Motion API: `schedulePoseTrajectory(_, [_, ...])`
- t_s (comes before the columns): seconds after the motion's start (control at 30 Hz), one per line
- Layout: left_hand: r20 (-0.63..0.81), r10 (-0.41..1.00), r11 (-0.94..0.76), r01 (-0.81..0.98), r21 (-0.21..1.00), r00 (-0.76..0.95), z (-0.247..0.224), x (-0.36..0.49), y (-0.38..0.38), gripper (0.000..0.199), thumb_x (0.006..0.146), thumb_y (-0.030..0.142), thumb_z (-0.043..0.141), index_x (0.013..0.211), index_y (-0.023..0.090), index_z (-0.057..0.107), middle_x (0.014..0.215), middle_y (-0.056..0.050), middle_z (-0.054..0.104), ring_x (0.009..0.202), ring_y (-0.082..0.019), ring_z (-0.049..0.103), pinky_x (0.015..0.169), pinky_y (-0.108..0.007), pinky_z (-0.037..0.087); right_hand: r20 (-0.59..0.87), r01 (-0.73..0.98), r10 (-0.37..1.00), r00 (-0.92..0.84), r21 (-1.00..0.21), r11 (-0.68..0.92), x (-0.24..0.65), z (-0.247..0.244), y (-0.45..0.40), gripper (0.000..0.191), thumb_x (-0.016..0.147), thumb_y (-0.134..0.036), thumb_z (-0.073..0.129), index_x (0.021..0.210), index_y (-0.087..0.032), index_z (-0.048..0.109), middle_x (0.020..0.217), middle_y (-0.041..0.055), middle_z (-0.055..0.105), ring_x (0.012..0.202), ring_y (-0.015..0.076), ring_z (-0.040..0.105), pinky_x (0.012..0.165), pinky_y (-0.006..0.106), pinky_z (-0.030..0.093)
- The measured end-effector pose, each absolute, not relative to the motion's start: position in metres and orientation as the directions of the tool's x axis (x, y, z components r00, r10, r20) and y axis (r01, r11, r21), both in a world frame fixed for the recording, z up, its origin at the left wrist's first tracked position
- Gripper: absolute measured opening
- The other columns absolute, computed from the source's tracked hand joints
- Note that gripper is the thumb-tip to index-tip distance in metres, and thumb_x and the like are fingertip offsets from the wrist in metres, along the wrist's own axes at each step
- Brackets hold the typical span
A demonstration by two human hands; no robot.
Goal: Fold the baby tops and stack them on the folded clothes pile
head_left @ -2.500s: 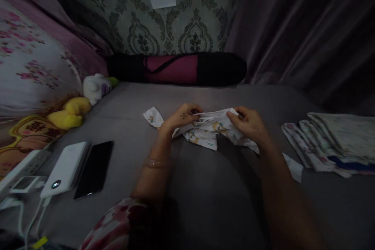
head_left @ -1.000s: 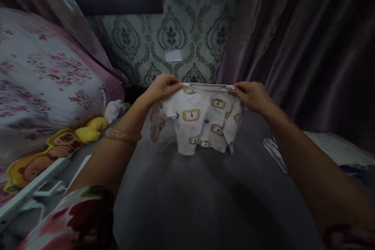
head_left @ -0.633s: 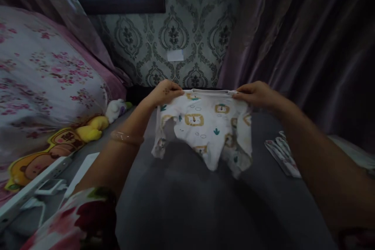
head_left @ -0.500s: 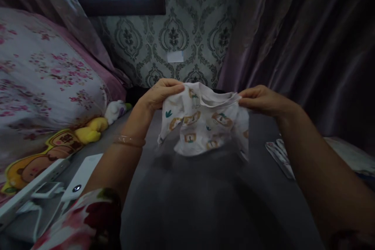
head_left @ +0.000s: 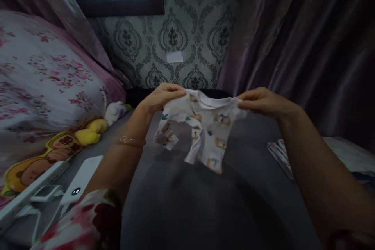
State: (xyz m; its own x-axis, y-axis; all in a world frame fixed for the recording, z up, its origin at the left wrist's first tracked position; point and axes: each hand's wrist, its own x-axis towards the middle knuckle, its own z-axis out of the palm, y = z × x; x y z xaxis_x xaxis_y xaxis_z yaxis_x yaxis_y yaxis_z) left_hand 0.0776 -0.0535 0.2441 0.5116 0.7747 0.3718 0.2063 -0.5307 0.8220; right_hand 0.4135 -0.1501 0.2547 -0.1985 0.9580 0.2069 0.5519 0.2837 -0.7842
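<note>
A small white baby shirt [head_left: 209,125], printed with tan animal faces and green leaves, hangs in the air between my two hands. My left hand [head_left: 164,95] pinches it at one shoulder, thumb along the top. At the opposite shoulder, my right hand [head_left: 260,101] grips the cloth between thumb and fingers. The neckline stretches between the hands at the top. Below, the hem and the left-side sleeve hang loose and folded, slightly blurred. The shirt is above a grey bed sheet [head_left: 181,211].
Folded clothes [head_left: 279,156] lie at the right, beside a pale cloth pile [head_left: 348,152]. Along the left are plush toys [head_left: 90,131], a white power strip [head_left: 32,191] with cables and a white power bank [head_left: 83,175]. A patterned wall [head_left: 193,39] and curtains [head_left: 278,47] stand behind.
The shirt's lower part has swung and crumpled, its hem now narrower and hanging lower, the left-side sleeve curled. Both hands keep their hold and have barely moved.
</note>
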Motion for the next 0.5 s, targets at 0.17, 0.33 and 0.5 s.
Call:
schedulePoseTrajectory(0.17, [0.297, 0.787, -0.508, 0.295, 0.809, 0.541, 0.235, 0.080, -0.045, 0.039, 0.068, 0.049, 0.074, 0.082, 0.013, 0.074, 0.071, -0.003, 0.069, 0.064, -0.014, 0.062, 0.056, -0.022, 0.048, 0.290, 0.546, 0.949, -0.126, -0.778, 0.310, 0.412, 0.257, -0.147, 0.036, 0.068, -0.053, 0.076, 0.086, -0.022, 0.075, 0.079, 0.0029, 0.072, 0.072, 0.0191, 0.066, 0.057, 0.027, 0.052])
schedulePoseTrajectory(0.33, [0.362, 0.771, -0.522, 0.195, 0.831, 0.524, 0.228, 0.088, -0.042, 0.036, 0.076, 0.047, 0.065, 0.087, 0.013, 0.068, 0.074, -0.001, 0.066, 0.067, -0.013, 0.060, 0.059, -0.022, 0.048, 0.354, 0.579, 0.927, -0.121, -0.733, 0.356, 0.407, 0.256, -0.144, 0.035, 0.072, -0.054, 0.072, 0.089, -0.023, 0.075, 0.076, 0.0016, 0.072, 0.070, 0.0179, 0.065, 0.054, 0.026, 0.050])
schedulePoseTrajectory(0.5, [0.468, 0.789, -0.554, 0.132, 0.822, 0.398, 0.227, 0.098, -0.041, 0.028, 0.081, 0.042, 0.059, 0.079, 0.014, 0.061, 0.064, 0.003, 0.057, 0.058, -0.009, 0.053, 0.053, -0.019, 0.043, 0.391, 0.575, 0.917, -0.081, -0.733, 0.363, 0.400, 0.250, -0.140, 0.037, 0.073, -0.054, 0.069, 0.090, -0.021, 0.074, 0.082, 0.0022, 0.072, 0.073, 0.0178, 0.065, 0.056, 0.025, 0.049])
